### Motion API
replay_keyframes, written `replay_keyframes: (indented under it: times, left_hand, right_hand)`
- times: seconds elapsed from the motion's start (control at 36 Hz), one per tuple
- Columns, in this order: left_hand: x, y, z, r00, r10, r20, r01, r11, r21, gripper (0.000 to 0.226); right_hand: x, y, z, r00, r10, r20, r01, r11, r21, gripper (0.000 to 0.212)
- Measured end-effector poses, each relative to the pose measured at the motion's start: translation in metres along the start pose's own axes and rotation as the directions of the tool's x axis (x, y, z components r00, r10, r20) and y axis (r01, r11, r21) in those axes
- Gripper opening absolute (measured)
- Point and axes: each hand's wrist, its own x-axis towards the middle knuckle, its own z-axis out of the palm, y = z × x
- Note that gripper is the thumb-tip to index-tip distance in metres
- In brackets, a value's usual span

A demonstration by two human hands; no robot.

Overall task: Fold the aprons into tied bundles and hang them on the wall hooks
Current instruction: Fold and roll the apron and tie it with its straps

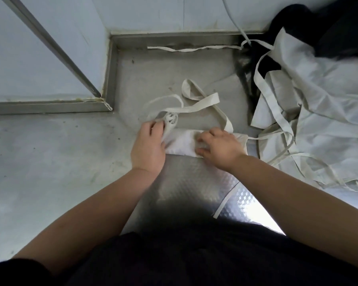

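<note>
Gripping the folded apron's (181, 144) rolled end, left hand (148, 146) curled, right hand (220, 148) clutching its other end

The right hand (219, 148) covers the right part of the folded apron (181, 144), whose bunched left end swallows the fingertips of the left hand (148, 145). The pile of aprons (318, 120) runs off the right edge. The dark cloth (310, 27) beyond it is cut off at the far right corner. One looping strap (163, 99) is blurred. Arms and dark clothing (194, 261) hide the near part of the surface (50, 162).
</note>
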Motion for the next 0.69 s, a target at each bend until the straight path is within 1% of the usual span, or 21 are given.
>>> replay_keyframes:
  times: [0.03, 0.08, 0.11, 0.14, 0.19, 0.25, 0.28, 0.31, 0.33, 0.36, 0.39, 0.42, 0.44, 0.5, 0.53, 0.56, 0.61, 0.64, 0.67, 0.69]
  left_hand:
    - [-0.001, -0.006, 0.002, 0.995, 0.089, 0.033, -0.091, 0.995, 0.046, 0.043]
    - [-0.006, -0.021, 0.005, 0.963, 0.258, 0.08, -0.266, 0.958, 0.105, 0.037]
    - [-0.006, -0.027, 0.007, 0.937, 0.329, 0.117, -0.342, 0.933, 0.117, 0.036]
    - [-0.008, -0.035, 0.007, 0.918, 0.368, 0.15, -0.387, 0.913, 0.127, 0.036]
    - [-0.009, -0.042, 0.008, 0.883, 0.415, 0.218, -0.452, 0.878, 0.159, 0.038]
    - [-0.01, -0.043, 0.009, 0.861, 0.43, 0.272, -0.487, 0.85, 0.2, 0.042]
    - [-0.01, -0.041, 0.008, 0.859, 0.425, 0.286, -0.489, 0.847, 0.209, 0.043]
    - [-0.01, -0.037, 0.007, 0.86, 0.415, 0.295, -0.484, 0.848, 0.218, 0.044]
    - [-0.011, -0.034, 0.006, 0.864, 0.401, 0.306, -0.475, 0.851, 0.226, 0.045]
    - [-0.011, -0.031, 0.004, 0.866, 0.386, 0.316, -0.465, 0.855, 0.23, 0.046]
    - [-0.01, -0.03, 0.003, 0.868, 0.367, 0.334, -0.454, 0.86, 0.234, 0.046]
    - [-0.009, -0.028, 0.002, 0.867, 0.348, 0.355, -0.444, 0.865, 0.235, 0.046]
    - [-0.008, -0.026, 0.001, 0.865, 0.327, 0.38, -0.431, 0.872, 0.231, 0.045]
    - [-0.005, -0.022, -0.001, 0.869, 0.286, 0.403, -0.394, 0.894, 0.214, 0.033]
    - [-0.005, -0.02, -0.002, 0.872, 0.265, 0.412, -0.367, 0.911, 0.19, 0.031]
    - [-0.006, -0.018, -0.003, 0.876, 0.242, 0.418, -0.337, 0.926, 0.172, 0.033]
    - [-0.006, -0.017, -0.004, 0.884, 0.188, 0.428, -0.285, 0.943, 0.173, 0.039]
    - [-0.006, -0.016, -0.005, 0.886, 0.16, 0.435, -0.263, 0.946, 0.188, 0.041]
    - [-0.005, -0.015, -0.005, 0.885, 0.144, 0.443, -0.252, 0.948, 0.195, 0.043]
    - [-0.004, -0.013, -0.005, 0.884, 0.132, 0.449, -0.239, 0.952, 0.191, 0.043]
  right_hand:
    - [-0.001, 0.0, 0.001, 1.0, -0.002, -0.004, 0.002, 1.0, 0.004, 0.045]
    - [-0.003, -0.001, 0.004, 1.0, -0.009, -0.017, 0.01, 1.0, 0.021, 0.044]
    - [-0.005, 0.0, 0.005, 0.999, -0.003, -0.034, 0.004, 0.999, 0.045, 0.043]
    - [-0.006, -0.002, 0.006, 0.999, 0.001, -0.046, 0.002, 0.997, 0.071, 0.043]
    - [-0.009, -0.001, 0.008, 0.997, 0.037, -0.074, -0.028, 0.993, 0.114, 0.042]
    - [-0.012, -0.001, 0.01, 0.99, 0.098, -0.099, -0.091, 0.993, 0.073, 0.043]
    - [-0.014, -0.001, 0.011, 0.981, 0.15, -0.122, -0.147, 0.989, 0.035, 0.045]
    - [-0.017, -0.003, 0.012, 0.962, 0.222, -0.156, -0.222, 0.975, 0.019, 0.051]
    - [-0.022, -0.005, 0.012, 0.928, 0.316, -0.196, -0.313, 0.949, 0.05, 0.056]
    - [-0.026, -0.007, 0.013, 0.877, 0.421, -0.231, -0.403, 0.907, 0.123, 0.062]
    - [-0.03, -0.008, 0.016, 0.813, 0.523, -0.257, -0.477, 0.85, 0.223, 0.067]
    - [-0.034, -0.009, 0.018, 0.747, 0.608, -0.27, -0.52, 0.787, 0.331, 0.072]
    - [-0.036, -0.009, 0.018, 0.688, 0.677, -0.262, -0.535, 0.716, 0.449, 0.076]
    - [-0.035, -0.008, 0.017, 0.595, 0.786, -0.168, -0.492, 0.522, 0.697, 0.081]
    - [-0.034, -0.007, 0.014, 0.557, 0.825, -0.098, -0.448, 0.398, 0.801, 0.082]
    - [-0.033, -0.006, 0.013, 0.517, 0.855, -0.028, -0.392, 0.265, 0.881, 0.084]
    - [-0.028, -0.004, 0.009, 0.428, 0.893, 0.143, -0.257, -0.031, 0.966, 0.086]
    - [-0.027, -0.005, 0.005, 0.392, 0.886, 0.249, -0.197, -0.184, 0.963, 0.084]
    - [-0.026, -0.006, 0.003, 0.387, 0.859, 0.335, -0.143, -0.304, 0.942, 0.075]
    - [-0.025, -0.005, 0.002, 0.426, 0.817, 0.389, -0.103, -0.383, 0.918, 0.058]
